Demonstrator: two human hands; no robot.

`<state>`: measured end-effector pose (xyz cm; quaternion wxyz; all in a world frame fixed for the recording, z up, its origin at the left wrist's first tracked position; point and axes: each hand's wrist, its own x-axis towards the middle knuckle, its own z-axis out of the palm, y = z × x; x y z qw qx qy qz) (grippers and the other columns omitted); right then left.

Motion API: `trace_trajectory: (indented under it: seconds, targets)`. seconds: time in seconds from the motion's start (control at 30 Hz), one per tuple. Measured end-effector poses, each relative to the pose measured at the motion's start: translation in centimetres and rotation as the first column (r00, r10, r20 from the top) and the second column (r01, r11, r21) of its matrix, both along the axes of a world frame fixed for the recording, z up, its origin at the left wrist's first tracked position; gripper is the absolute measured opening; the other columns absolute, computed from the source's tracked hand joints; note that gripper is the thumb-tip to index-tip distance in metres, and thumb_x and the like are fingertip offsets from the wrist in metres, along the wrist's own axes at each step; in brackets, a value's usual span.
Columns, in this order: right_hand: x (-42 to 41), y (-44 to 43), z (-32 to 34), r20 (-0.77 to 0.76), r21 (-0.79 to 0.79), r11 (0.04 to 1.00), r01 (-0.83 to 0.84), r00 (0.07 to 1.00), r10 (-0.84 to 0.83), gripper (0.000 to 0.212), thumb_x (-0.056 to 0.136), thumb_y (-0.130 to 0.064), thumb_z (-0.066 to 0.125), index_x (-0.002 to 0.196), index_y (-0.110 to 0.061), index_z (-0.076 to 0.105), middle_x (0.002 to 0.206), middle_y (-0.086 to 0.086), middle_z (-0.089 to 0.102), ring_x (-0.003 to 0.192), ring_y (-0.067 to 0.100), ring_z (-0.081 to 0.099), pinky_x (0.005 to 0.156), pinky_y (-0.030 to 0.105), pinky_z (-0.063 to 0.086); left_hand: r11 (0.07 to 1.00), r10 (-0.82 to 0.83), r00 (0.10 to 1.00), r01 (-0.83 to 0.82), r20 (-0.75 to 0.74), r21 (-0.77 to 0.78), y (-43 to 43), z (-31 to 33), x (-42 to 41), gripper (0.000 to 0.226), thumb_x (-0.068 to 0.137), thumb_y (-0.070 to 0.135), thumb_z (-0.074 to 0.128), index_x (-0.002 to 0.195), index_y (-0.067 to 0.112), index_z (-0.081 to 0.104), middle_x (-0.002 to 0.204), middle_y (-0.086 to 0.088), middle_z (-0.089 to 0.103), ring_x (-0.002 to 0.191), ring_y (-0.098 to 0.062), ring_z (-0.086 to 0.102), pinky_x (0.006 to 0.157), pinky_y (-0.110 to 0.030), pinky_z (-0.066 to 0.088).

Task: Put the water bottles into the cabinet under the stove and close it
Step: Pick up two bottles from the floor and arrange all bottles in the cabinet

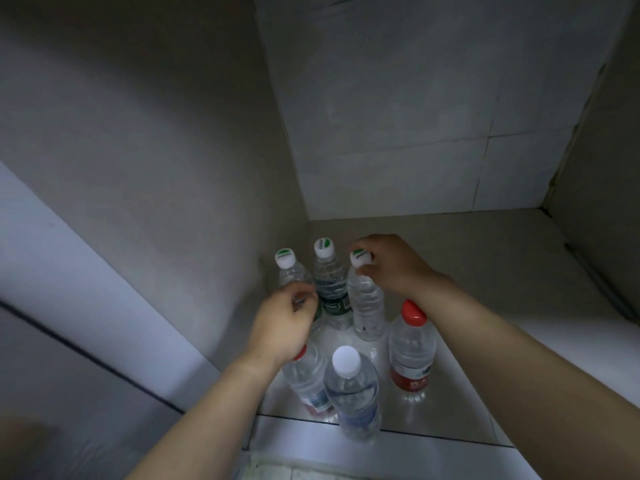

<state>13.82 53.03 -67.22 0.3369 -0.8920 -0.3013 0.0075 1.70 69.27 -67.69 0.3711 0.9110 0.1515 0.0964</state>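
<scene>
Several clear water bottles stand upright in the back-left corner of the open cabinet (485, 258). Three at the back have white-and-green caps. My right hand (391, 263) pinches the cap and neck of the rightmost of them (367, 306). My left hand (284, 323) is closed around the body of the leftmost one (289, 268); the middle, green-labelled bottle (329, 289) stands free between them. In front stand a red-capped bottle with a red label (412, 348), a white-capped bottle (351, 393) at the cabinet's front edge, and a third bottle (308, 379) partly hidden under my left wrist.
The cabinet's left wall (173, 168), tiled back wall (415, 116) and right wall (606, 168) enclose the space. The floor to the right of the bottles is bare. The cabinet door (69, 306) stands open at the left. It is dim inside.
</scene>
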Motion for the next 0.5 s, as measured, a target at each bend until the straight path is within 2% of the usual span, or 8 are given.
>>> trace_trajectory:
  seconds: [0.13, 0.23, 0.33, 0.43, 0.5]
  targets:
    - [0.0, -0.1, 0.2, -0.038, 0.022, 1.000, 0.013, 0.999, -0.012, 0.037, 0.073, -0.011, 0.072, 0.110, -0.014, 0.065, 0.113, 0.008, 0.066, 0.100, 0.020, 0.061, 0.080, 0.023, 0.043, 0.998, 0.026, 0.999, -0.028, -0.033, -0.063, 0.6, -0.4, 0.8, 0.019, 0.087, 0.019, 0.052, 0.100, 0.022, 0.066, 0.103, 0.002, 0.068, 0.099, -0.017, 0.061, 0.082, -0.023, 0.041]
    - [-0.4, -0.3, 1.0, -0.074, -0.003, 1.000, -0.003, 0.997, 0.003, 0.038, 0.074, -0.013, 0.072, 0.111, -0.016, 0.064, 0.114, 0.006, 0.066, 0.096, 0.019, 0.061, 0.080, 0.024, 0.044, 0.997, 0.011, 0.998, -0.015, -0.057, -0.073, 0.4, -0.4, 1.1, 0.017, 0.086, 0.020, 0.053, 0.097, 0.024, 0.066, 0.096, 0.003, 0.067, 0.092, -0.017, 0.061, 0.078, -0.023, 0.040]
    - [-1.6, -1.2, 1.8, -0.096, -0.042, 0.999, -0.027, 0.995, 0.023, 0.042, 0.078, -0.021, 0.071, 0.118, -0.018, 0.058, 0.118, 0.004, 0.062, 0.091, 0.012, 0.055, 0.077, 0.021, 0.039, 0.995, -0.001, 0.999, -0.004, -0.047, -0.100, 0.6, -0.2, 1.1, 0.014, 0.085, 0.020, 0.055, 0.091, 0.026, 0.066, 0.090, 0.002, 0.067, 0.087, -0.017, 0.062, 0.074, -0.023, 0.040]
    - [-3.5, -2.8, 2.1, -0.089, -0.136, 0.990, -0.028, 0.996, 0.016, 0.044, 0.082, -0.034, 0.066, 0.122, -0.020, 0.055, 0.122, 0.003, 0.059, 0.099, 0.017, 0.056, 0.078, 0.020, 0.036, 0.997, -0.046, 0.999, 0.047, 0.011, -0.069, 1.0, 0.4, 0.7, 0.010, 0.085, 0.019, 0.058, 0.087, 0.028, 0.064, 0.086, 0.005, 0.066, 0.082, -0.012, 0.061, 0.070, -0.020, 0.041]
    - [-4.8, -4.1, 2.1, -0.090, -0.201, 0.979, -0.039, 0.996, 0.021, 0.040, 0.083, -0.040, 0.063, 0.117, -0.020, 0.058, 0.117, 0.003, 0.062, 0.098, 0.017, 0.059, 0.076, 0.020, 0.039, 0.992, -0.109, 0.994, 0.110, 0.015, -0.057, 1.1, 0.9, 0.0, 0.008, 0.085, 0.020, 0.060, 0.086, 0.027, 0.063, 0.080, 0.008, 0.065, 0.074, -0.005, 0.060, 0.064, -0.011, 0.042]
